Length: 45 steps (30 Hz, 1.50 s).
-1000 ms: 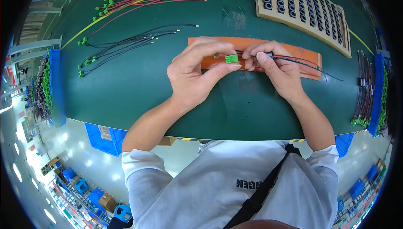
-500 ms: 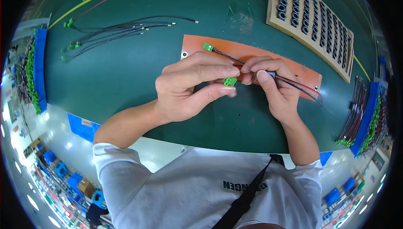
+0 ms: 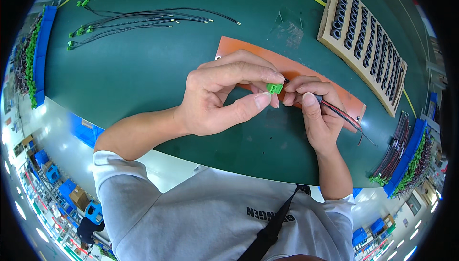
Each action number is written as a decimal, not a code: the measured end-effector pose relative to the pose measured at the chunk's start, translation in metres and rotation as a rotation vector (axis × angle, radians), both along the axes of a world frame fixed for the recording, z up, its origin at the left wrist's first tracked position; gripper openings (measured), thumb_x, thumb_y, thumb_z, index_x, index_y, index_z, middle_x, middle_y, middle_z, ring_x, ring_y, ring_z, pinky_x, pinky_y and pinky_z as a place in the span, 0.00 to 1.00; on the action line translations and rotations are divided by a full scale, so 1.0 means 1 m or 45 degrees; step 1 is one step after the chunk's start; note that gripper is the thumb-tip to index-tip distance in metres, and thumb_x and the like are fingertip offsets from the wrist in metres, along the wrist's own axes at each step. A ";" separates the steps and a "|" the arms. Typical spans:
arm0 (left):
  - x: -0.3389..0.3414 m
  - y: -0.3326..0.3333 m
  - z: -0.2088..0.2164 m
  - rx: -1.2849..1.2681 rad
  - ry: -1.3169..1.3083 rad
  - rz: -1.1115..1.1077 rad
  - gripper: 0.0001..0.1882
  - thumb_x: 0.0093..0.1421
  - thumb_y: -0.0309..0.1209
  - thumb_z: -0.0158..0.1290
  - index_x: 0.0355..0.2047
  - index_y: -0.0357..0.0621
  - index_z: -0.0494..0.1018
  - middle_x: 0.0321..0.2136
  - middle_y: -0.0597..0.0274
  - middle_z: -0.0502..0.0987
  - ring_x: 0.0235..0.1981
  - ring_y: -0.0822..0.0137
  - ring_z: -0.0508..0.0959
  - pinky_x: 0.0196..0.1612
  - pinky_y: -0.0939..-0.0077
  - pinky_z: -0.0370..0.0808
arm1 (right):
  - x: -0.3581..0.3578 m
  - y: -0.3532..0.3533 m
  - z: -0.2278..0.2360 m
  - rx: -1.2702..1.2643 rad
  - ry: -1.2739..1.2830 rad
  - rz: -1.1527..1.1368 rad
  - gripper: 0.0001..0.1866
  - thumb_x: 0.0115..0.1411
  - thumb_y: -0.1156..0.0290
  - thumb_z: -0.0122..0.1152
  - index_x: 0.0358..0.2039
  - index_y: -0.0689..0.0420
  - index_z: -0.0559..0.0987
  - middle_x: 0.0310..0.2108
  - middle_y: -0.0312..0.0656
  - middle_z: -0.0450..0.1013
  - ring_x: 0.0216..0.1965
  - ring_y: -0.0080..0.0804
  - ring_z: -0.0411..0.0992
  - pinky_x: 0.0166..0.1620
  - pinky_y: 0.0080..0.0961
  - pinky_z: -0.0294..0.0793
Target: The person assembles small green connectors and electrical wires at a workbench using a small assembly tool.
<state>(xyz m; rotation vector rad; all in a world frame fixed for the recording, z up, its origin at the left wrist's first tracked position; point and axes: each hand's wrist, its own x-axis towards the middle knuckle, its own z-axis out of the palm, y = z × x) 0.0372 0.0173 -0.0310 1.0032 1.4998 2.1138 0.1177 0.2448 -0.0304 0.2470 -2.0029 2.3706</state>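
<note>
Between the thumb and fingertips of my left hand point(image 3: 215, 98) is a small green terminal connector point(image 3: 274, 88), its openings turned toward me. My right hand point(image 3: 322, 122), close beside it, pinches a short black tubular core point(image 3: 319, 99). Red and black wires point(image 3: 342, 112) come out of the core on the right and trail past the hand. Between the two hands the wiring is mostly hidden by my fingers. Both hands are over an orange board point(image 3: 291, 66) on the green table.
A wooden tray point(image 3: 351, 61) with rows of black cores stands at the far right. Black wires with green connectors point(image 3: 143, 18) lie at the far left, red ones beyond. Blue bins point(image 3: 43, 53) flank the table; a wire bundle point(image 3: 393, 151) lies by the right one.
The whole view has shifted. A second green connector on a black wire, seen above my left hand before, no longer shows. My left hand still pinches its connector, my right hand the core.
</note>
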 end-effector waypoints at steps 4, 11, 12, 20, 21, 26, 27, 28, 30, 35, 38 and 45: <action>-0.002 -0.001 -0.004 -0.046 0.040 0.031 0.16 0.67 0.21 0.53 0.54 0.29 0.74 0.51 0.40 0.73 0.45 0.55 0.79 0.43 0.62 0.85 | 0.000 0.000 0.000 0.005 0.005 -0.005 0.08 0.73 0.76 0.50 0.47 0.66 0.73 0.47 0.55 0.75 0.41 0.32 0.77 0.47 0.29 0.78; -0.001 -0.001 -0.002 -0.051 0.042 0.018 0.15 0.66 0.20 0.52 0.52 0.29 0.75 0.51 0.42 0.73 0.42 0.58 0.79 0.41 0.66 0.84 | 0.000 0.001 0.000 -0.003 -0.003 0.009 0.08 0.73 0.76 0.50 0.47 0.67 0.74 0.48 0.55 0.75 0.41 0.32 0.77 0.47 0.28 0.78; -0.001 -0.001 -0.002 -0.052 0.042 0.019 0.15 0.66 0.20 0.52 0.52 0.29 0.75 0.51 0.42 0.73 0.42 0.58 0.79 0.41 0.66 0.84 | 0.000 0.001 -0.001 -0.004 -0.008 0.014 0.08 0.73 0.76 0.50 0.47 0.67 0.74 0.48 0.54 0.75 0.41 0.32 0.77 0.47 0.28 0.78; -0.001 -0.002 -0.002 -0.055 0.061 0.010 0.15 0.65 0.19 0.54 0.52 0.31 0.75 0.50 0.43 0.73 0.43 0.58 0.79 0.41 0.67 0.83 | 0.001 0.000 0.004 0.003 -0.010 0.012 0.08 0.73 0.77 0.50 0.47 0.67 0.74 0.48 0.54 0.75 0.42 0.32 0.76 0.47 0.28 0.78; 0.001 -0.003 -0.001 -0.054 0.060 0.011 0.15 0.65 0.19 0.54 0.52 0.31 0.75 0.50 0.43 0.73 0.43 0.58 0.79 0.41 0.67 0.83 | 0.002 -0.003 0.004 0.001 -0.021 0.010 0.08 0.73 0.77 0.50 0.47 0.67 0.74 0.48 0.54 0.75 0.42 0.32 0.76 0.48 0.28 0.78; 0.000 -0.003 -0.001 -0.154 0.127 0.078 0.18 0.59 0.15 0.61 0.51 0.33 0.76 0.47 0.47 0.75 0.42 0.61 0.80 0.44 0.70 0.81 | 0.001 -0.004 0.001 -0.042 -0.020 0.010 0.08 0.73 0.77 0.50 0.47 0.67 0.74 0.48 0.54 0.75 0.42 0.32 0.76 0.48 0.28 0.77; 0.000 -0.003 -0.002 -0.158 0.127 0.071 0.18 0.59 0.15 0.61 0.51 0.33 0.76 0.47 0.47 0.75 0.42 0.61 0.80 0.44 0.70 0.81 | 0.001 -0.005 0.001 -0.053 -0.010 0.011 0.08 0.73 0.77 0.50 0.47 0.66 0.74 0.48 0.54 0.75 0.42 0.32 0.76 0.48 0.28 0.77; 0.000 -0.003 -0.003 -0.136 0.160 0.080 0.19 0.59 0.15 0.62 0.50 0.33 0.76 0.47 0.48 0.76 0.41 0.62 0.80 0.44 0.70 0.80 | 0.002 -0.006 0.000 -0.063 -0.011 -0.009 0.08 0.73 0.77 0.50 0.47 0.66 0.74 0.48 0.54 0.75 0.42 0.32 0.76 0.48 0.28 0.77; -0.002 -0.002 -0.002 -0.130 0.193 0.057 0.19 0.58 0.15 0.62 0.50 0.33 0.76 0.46 0.49 0.76 0.41 0.63 0.80 0.44 0.71 0.79 | 0.001 -0.004 0.000 0.032 0.016 0.000 0.08 0.72 0.77 0.50 0.47 0.66 0.74 0.47 0.53 0.75 0.41 0.31 0.76 0.48 0.27 0.77; -0.003 0.003 -0.003 -0.136 0.269 0.104 0.18 0.56 0.14 0.63 0.47 0.31 0.76 0.44 0.48 0.77 0.39 0.64 0.80 0.42 0.71 0.77 | -0.002 0.001 0.000 0.016 0.036 -0.046 0.08 0.72 0.77 0.51 0.47 0.66 0.75 0.47 0.51 0.75 0.41 0.29 0.77 0.47 0.25 0.78; -0.001 0.005 -0.001 -0.170 0.250 0.091 0.18 0.57 0.14 0.63 0.48 0.32 0.76 0.43 0.48 0.77 0.39 0.65 0.79 0.42 0.71 0.78 | -0.002 0.002 0.001 -0.030 -0.008 -0.008 0.08 0.72 0.76 0.52 0.47 0.66 0.76 0.47 0.48 0.75 0.42 0.29 0.78 0.47 0.24 0.79; -0.005 0.004 0.009 -0.156 0.103 0.259 0.15 0.60 0.14 0.59 0.48 0.32 0.73 0.47 0.39 0.76 0.35 0.60 0.81 0.40 0.69 0.81 | 0.001 0.001 0.000 -0.061 -0.019 -0.034 0.09 0.72 0.75 0.52 0.47 0.65 0.77 0.47 0.46 0.76 0.42 0.28 0.77 0.46 0.25 0.79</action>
